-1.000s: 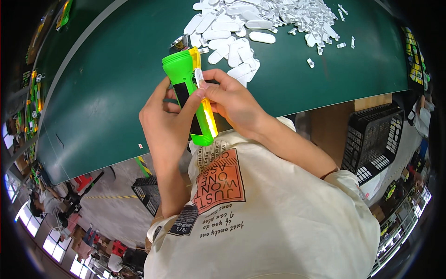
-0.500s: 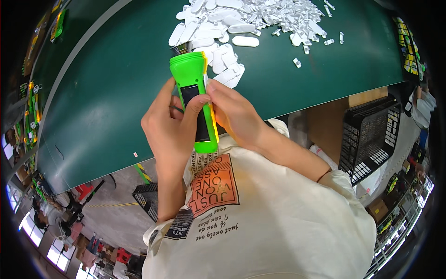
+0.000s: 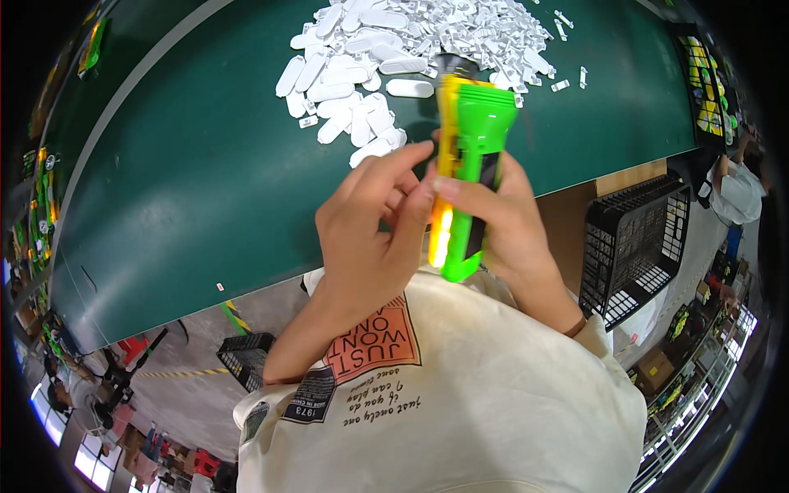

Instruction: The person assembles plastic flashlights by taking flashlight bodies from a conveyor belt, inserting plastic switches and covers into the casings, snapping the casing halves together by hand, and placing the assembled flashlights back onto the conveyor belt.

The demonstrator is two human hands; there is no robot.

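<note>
A green and yellow flashlight body (image 3: 481,123) is upright over the table's near edge, its wide head pointing away from me. My right hand (image 3: 519,226) is closed around its right side, with the thumb across the front. A dark panel shows on the body beside my right fingers, and a black part above its head is blurred. My left hand (image 3: 366,222) is at the flashlight's yellow left side, fingers bent and apart. I see nothing held in it. Whether its fingertips touch the yellow edge is hard to tell.
Flat white oval pieces (image 3: 337,74) and several small white clips (image 3: 493,37) lie heaped on the green table (image 3: 189,181). A black crate (image 3: 633,246) stands at right below the table edge. Another black crate (image 3: 694,82) with yellow-green parts sits at the table's right end.
The flashlight has moved right and turned, so its yellow side now faces left. My right hand now grips it; my left hand has come off its body to the yellow side.
</note>
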